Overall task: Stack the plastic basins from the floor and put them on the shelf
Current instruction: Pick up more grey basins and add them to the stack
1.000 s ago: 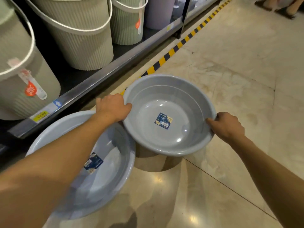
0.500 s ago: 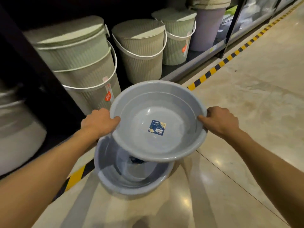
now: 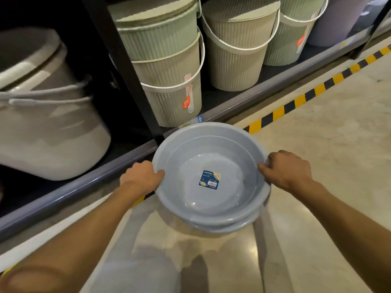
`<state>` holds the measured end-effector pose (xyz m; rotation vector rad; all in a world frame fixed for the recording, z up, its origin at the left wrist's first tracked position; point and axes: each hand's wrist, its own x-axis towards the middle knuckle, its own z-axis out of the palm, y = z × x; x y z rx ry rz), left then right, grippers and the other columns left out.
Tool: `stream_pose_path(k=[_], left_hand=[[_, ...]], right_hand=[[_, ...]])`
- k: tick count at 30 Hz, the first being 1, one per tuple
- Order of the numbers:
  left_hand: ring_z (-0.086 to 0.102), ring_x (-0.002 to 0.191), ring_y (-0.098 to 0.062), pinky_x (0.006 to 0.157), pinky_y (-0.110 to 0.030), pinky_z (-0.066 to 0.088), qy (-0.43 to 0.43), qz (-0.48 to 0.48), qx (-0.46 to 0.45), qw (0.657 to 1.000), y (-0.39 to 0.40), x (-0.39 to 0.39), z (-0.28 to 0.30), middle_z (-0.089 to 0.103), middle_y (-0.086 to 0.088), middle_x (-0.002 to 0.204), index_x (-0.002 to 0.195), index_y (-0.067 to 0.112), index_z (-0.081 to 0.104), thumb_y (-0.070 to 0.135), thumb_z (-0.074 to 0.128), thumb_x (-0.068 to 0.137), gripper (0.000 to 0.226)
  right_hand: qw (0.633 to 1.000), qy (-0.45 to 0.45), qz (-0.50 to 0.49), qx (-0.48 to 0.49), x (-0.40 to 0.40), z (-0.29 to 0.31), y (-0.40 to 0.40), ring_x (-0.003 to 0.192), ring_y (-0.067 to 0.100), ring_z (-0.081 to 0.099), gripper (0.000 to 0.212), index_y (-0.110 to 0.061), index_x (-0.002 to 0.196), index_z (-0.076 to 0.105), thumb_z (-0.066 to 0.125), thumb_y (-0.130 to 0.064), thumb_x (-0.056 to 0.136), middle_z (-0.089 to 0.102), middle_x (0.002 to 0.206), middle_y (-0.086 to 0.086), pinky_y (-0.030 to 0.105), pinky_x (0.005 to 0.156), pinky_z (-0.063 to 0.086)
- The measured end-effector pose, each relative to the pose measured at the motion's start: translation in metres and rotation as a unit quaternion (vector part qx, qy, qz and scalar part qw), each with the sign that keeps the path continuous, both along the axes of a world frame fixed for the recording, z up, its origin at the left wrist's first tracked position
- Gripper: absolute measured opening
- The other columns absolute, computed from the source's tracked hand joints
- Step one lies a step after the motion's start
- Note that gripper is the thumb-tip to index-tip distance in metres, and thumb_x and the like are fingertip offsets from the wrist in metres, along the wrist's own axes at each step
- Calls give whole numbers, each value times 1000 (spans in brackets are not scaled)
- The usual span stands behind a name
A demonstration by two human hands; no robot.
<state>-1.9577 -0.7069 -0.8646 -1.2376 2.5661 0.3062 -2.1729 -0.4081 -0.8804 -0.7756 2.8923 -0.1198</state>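
Basins (image 3: 211, 166), grey-blue plastic, nested one inside the other; a second rim shows just below the top one. Stack sits low over the floor (image 3: 338, 144), near the shelf edge (image 3: 84, 185); cannot tell if it rests there or hangs. Left hand (image 3: 140, 176) clamped on the left rim, right hand (image 3: 286, 170) on the right rim. Stacking looks done; placing on the shelf remains, beside the ribbed buckets (image 3: 169, 60).

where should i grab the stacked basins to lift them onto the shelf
Grip the rim on two opposite sides, coming in from left and right, as the left hand and right hand do now. The stacked basins are round, wide and open side up; the outturned lip gives fingers something to hook under, and opposite holds should keep them level.
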Motion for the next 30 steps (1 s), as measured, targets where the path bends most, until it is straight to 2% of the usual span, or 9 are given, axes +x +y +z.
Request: stream_pose_path(k=[4,7,11,14,17,22,25,27,30], left_hand=[[57,77,-25,66,-33,44,-32,-6,-24,999,1,8,-25,55,-1,85,90,22,51,62,48,92,40],[59,75,-24,64,-32,45,-30,-6,-16,999,0,6,-40,56,1,82,89,24,52,64,45,93,40],[63,73,-20,69,-33,55,-30,-11,11,999,3,3,-60,61,3,79,90,24,60,65,43,94,44],[60,67,-14,56,-27,48,-19,-14,13,1000,8,6,-73,63,5,81,94,27,58,66,41,96,42],[58,64,-13,52,-26,43,-14,-16,-4,1000,11,8,-80,64,4,85,99,28,56,67,39,96,43],[60,74,-23,71,-36,53,-6,-5,-45,999,14,11,-73,60,1,81,96,21,54,73,33,93,56],[58,77,-26,69,-37,48,12,-4,-96,995,15,7,-57,58,-3,87,107,19,49,68,38,95,52],[63,86,-28,74,-42,51,30,-30,-124,991,16,0,-47,61,-6,100,116,18,49,63,43,96,49],[57,81,-20,69,-38,46,65,-80,-135,985,23,-20,-35,54,-1,94,120,18,52,57,46,98,45]], right_hand=[[1000,9,9,28,4,-17,-3,78,25,56,37,-24,93,70,51,-55,90,55,86,2,32,64,42],[999,20,11,35,1,-28,-3,80,26,53,38,-23,97,72,50,-54,91,55,88,3,33,65,42],[999,3,3,45,-2,-41,1,84,28,57,39,-24,98,73,49,-54,91,54,89,3,34,68,45],[999,-10,-3,52,-2,-49,3,83,29,53,38,-23,99,71,49,-53,91,49,88,3,35,68,42],[998,-11,-7,63,-1,-51,3,79,27,47,40,-22,103,70,48,-54,92,48,87,3,34,68,39],[998,-4,-12,58,-1,-49,8,93,31,62,51,-21,109,65,37,-62,97,66,102,5,35,69,40],[999,24,-16,43,-4,-44,9,95,29,64,53,-20,119,62,36,-61,98,69,106,5,34,68,43],[999,25,-25,38,-5,-39,10,93,29,64,52,-20,121,61,35,-59,99,69,106,6,34,67,42],[998,23,-42,31,-7,-32,15,92,29,63,49,-19,120,62,36,-56,99,69,106,7,34,66,42]])
